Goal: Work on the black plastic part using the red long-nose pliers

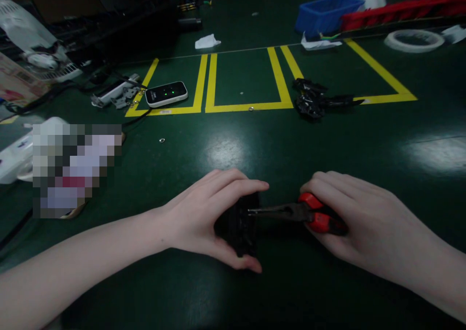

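Left hand (198, 218): clamping thumb and fingers around a black part (242, 228), lower centre.
Right hand (371, 218): wrapping fingers around red-handled pliers (291, 212), right of centre.
Pliers: narrow tips risking slipping onto the left fingers, should they be pressing off-centre.

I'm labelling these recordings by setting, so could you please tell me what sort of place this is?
Probably a workshop or assembly bench: red-handled pliers at a black part, yellow tape outlines on the green surface, and a blue bin.
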{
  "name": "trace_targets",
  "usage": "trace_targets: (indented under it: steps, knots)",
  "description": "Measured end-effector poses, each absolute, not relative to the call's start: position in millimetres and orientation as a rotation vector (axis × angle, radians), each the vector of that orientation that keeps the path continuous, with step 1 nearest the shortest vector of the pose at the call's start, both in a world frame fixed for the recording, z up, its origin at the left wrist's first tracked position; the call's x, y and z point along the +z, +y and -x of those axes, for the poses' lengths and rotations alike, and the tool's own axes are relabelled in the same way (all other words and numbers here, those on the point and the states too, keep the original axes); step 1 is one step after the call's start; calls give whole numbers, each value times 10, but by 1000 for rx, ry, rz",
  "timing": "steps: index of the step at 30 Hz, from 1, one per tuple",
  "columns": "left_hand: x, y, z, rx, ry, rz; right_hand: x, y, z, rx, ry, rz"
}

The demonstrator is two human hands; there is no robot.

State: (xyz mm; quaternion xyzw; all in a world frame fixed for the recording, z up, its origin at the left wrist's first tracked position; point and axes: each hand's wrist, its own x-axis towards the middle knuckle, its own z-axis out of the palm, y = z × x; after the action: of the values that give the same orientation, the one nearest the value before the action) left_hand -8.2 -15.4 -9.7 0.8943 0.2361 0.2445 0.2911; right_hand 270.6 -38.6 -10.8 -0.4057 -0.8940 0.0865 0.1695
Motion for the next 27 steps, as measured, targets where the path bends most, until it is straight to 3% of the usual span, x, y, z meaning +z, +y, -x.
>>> trace_targets:
  steps: [27]
  knots:
    - [-102, -122, 96, 633, 643, -2304, -23, -438, -2632, 607, -2409, 1302]
